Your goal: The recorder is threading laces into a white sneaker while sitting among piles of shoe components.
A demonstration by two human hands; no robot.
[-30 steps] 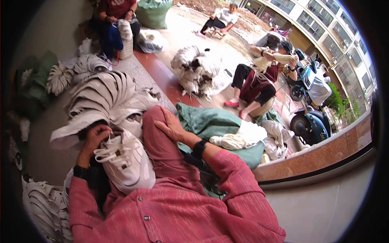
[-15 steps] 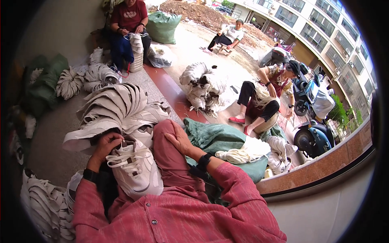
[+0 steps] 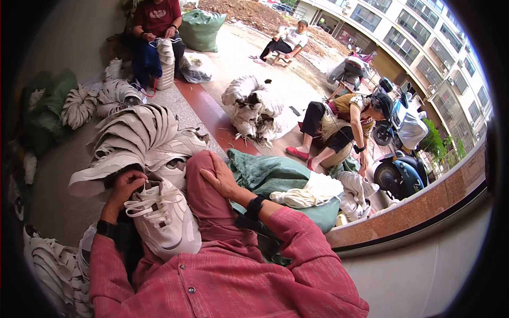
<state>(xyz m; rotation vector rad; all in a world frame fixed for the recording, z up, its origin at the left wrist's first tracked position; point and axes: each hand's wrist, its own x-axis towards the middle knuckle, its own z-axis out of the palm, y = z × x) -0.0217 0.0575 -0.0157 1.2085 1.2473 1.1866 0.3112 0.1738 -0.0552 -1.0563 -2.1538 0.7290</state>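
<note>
A white sneaker upper [image 3: 168, 222] with white laces [image 3: 154, 209] lies on my lap, its toe toward my belly. My left hand [image 3: 126, 186] is closed at its ankle opening, thumb and fingers pinching the edge by the tongue; a lace end there is too small to make out. My right hand [image 3: 220, 177] rests on my raised knee with its fingers stretched out, holding nothing. Just beyond my left hand stands a fanned row of nested white shoe uppers [image 3: 135, 132], with another laced upper [image 3: 172, 153] beside it.
Right of my knee lie a green sack [image 3: 265, 172] and a bundle of white laces [image 3: 313, 192]. More uppers are stacked ahead [image 3: 252, 108] and at lower left [image 3: 55, 270]. Co-workers sit at far left [image 3: 157, 21], far middle [image 3: 289, 40] and right [image 3: 347, 119], near parked scooters [image 3: 400, 175].
The whole view has shifted slightly, so things appear farther left. My hands keep their places on the sneaker upper and knee. The co-worker on the right bends lower, reaching toward the ground.
</note>
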